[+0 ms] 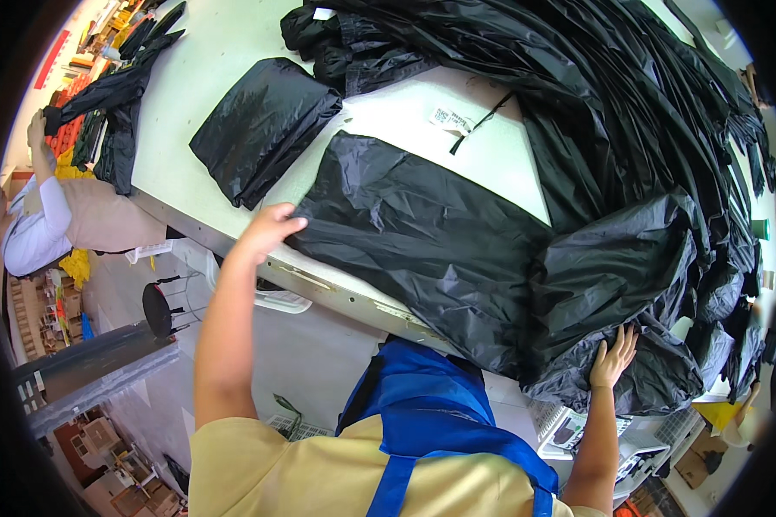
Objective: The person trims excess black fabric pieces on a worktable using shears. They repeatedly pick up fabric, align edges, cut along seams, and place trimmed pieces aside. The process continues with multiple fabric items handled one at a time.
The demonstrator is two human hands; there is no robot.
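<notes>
Head view, glossy crinkled fabric [431,228], flat table [203,77]

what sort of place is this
Probably a garment workshop: a long white worktable carries heaped black fabric, a co-worker handles dark cloth at its far left, and white crates sit below.

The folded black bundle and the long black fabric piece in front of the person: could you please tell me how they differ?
The folded black bundle is compact, while the long black fabric piece stretches much farther. The bundle lies within the white table; the long piece reaches over its near edge. The bundle lies untouched, whereas the left hand is at the long piece's left end. Both are black, creased and slightly shiny.
</notes>
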